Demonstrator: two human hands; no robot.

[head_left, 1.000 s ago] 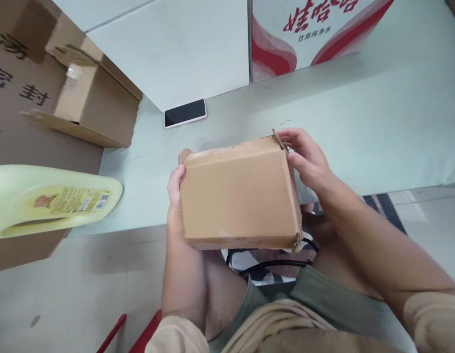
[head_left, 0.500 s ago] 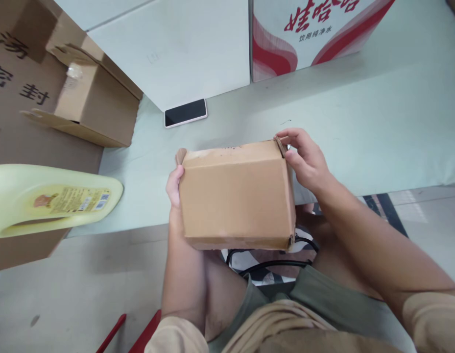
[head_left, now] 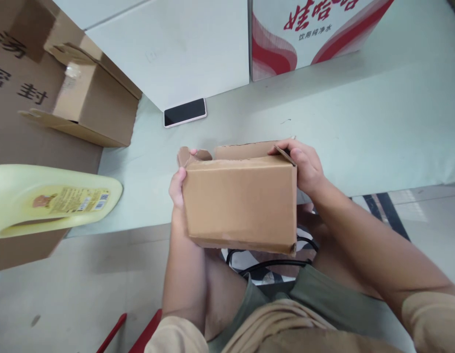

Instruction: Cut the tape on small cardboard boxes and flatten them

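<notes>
- Cardboard box (head_left: 240, 203) is hanging over our lap, just at the near edge of the pale table (head_left: 359, 127); we are gripping it at both ends.
- We are judging that bracing it level with the left hand (head_left: 178, 186), and pressing the flaps gently so they are not tearing, is serving best.
- Left thumb is hooking over the top corner beside a raised flap (head_left: 198, 156).
- Right hand (head_left: 304, 166) is wrapping the far right corner, fingers curling over the open top edge.
</notes>
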